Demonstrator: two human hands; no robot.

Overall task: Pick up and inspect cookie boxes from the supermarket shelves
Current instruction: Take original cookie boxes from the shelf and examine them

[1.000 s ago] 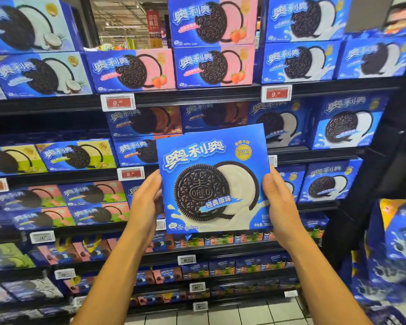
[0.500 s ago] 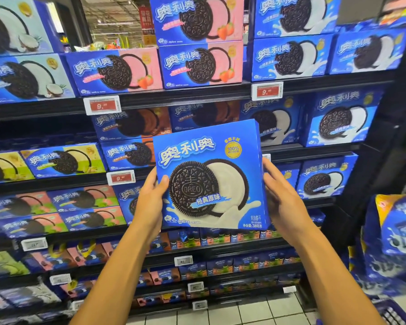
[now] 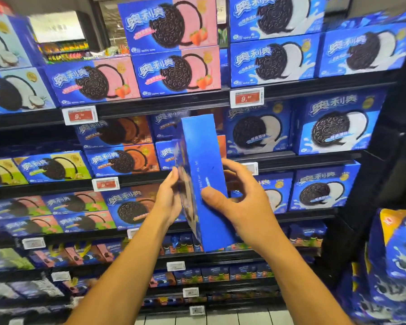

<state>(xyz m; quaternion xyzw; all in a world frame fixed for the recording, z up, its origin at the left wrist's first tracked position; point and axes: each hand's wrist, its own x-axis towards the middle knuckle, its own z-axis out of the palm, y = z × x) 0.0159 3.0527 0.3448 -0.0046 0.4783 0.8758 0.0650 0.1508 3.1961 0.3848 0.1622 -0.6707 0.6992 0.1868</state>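
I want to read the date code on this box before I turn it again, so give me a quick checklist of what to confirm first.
1. Both hands on the box: ok. The left hand holds the front face and the right hand grips the blue cookie box from the other side.
2. Narrow side panel faces the camera: ok.
3. Printed code visible on the panel: ok, a line of small characters runs along it.
4. Code readable: not ok, too small and blurred.
5. Right thumb clear of the code: cannot tell, the thumb sits at the line's lower end.
6. Box clear of the shelf boxes: ok, it is held out in front.
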